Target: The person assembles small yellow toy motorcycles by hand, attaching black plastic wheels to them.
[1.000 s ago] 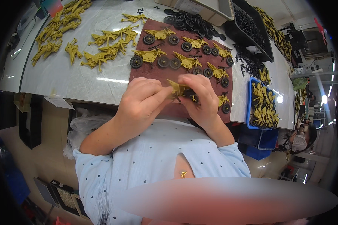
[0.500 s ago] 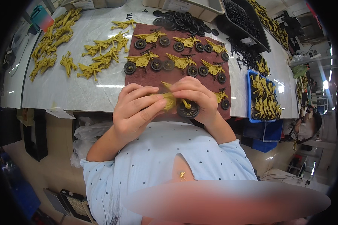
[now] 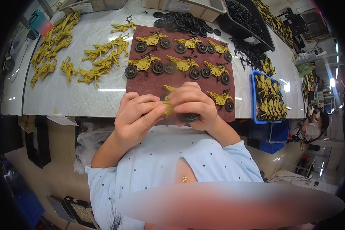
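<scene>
Between my two hands, near the cloth's front edge, is a yellow toy motorbike body [image 3: 167,109] with a black wheel [image 3: 188,117]. My left hand [image 3: 137,119] pinches the body's left part between thumb and fingers. My right hand [image 3: 197,104] is closed over the other end, its fingers hiding much of the toy and part of the wheel. The right fingers are slightly blurred. Beyond them, rows of yellow toy motorbikes [image 3: 183,63] with black wheels lie on a dark red cloth [image 3: 142,85].
Loose yellow body parts [image 3: 101,63] lie left of the cloth, with a larger pile [image 3: 51,48] farther left. Black wheels [image 3: 184,23] are heaped behind the cloth. A black bin [image 3: 243,23] of small black parts stands back right; a blue tray [image 3: 255,97] of yellow toys sits at right.
My right hand has turned over the toy, and its fingers now cover more of the wheel. My left hand keeps its pinch. The whole view has shifted slightly.
</scene>
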Demonstrator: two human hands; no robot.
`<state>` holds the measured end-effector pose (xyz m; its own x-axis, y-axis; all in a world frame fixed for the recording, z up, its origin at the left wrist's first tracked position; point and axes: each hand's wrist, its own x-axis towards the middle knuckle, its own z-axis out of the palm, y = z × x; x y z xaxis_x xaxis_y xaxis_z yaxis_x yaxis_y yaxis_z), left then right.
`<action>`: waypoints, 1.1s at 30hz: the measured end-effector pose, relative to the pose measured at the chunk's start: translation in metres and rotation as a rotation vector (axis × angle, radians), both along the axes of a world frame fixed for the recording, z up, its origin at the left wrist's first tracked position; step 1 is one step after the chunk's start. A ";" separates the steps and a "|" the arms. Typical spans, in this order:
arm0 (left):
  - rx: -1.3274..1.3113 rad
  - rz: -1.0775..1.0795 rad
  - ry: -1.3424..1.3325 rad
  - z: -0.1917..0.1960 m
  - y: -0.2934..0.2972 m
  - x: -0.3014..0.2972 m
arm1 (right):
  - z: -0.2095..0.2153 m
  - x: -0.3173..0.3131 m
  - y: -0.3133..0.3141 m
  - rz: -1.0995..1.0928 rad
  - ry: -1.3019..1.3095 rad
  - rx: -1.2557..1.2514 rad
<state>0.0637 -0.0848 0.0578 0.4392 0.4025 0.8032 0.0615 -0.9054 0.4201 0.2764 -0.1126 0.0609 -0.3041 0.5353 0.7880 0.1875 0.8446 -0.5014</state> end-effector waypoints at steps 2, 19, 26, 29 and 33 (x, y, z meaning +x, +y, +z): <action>0.013 0.012 0.013 0.000 0.000 0.000 | -0.001 0.000 -0.002 0.006 -0.039 -0.041; 0.374 0.277 0.019 -0.027 0.005 -0.002 | 0.002 0.008 -0.009 0.295 0.580 -1.190; -0.229 0.051 -0.145 -0.041 0.009 0.007 | -0.009 0.002 -0.010 0.009 0.479 -1.013; -0.737 -0.134 -0.510 -0.032 -0.004 0.012 | -0.009 0.000 -0.014 -0.039 0.369 -0.954; -0.870 0.040 -0.212 -0.041 -0.006 -0.004 | -0.012 -0.001 -0.014 0.006 0.438 -0.923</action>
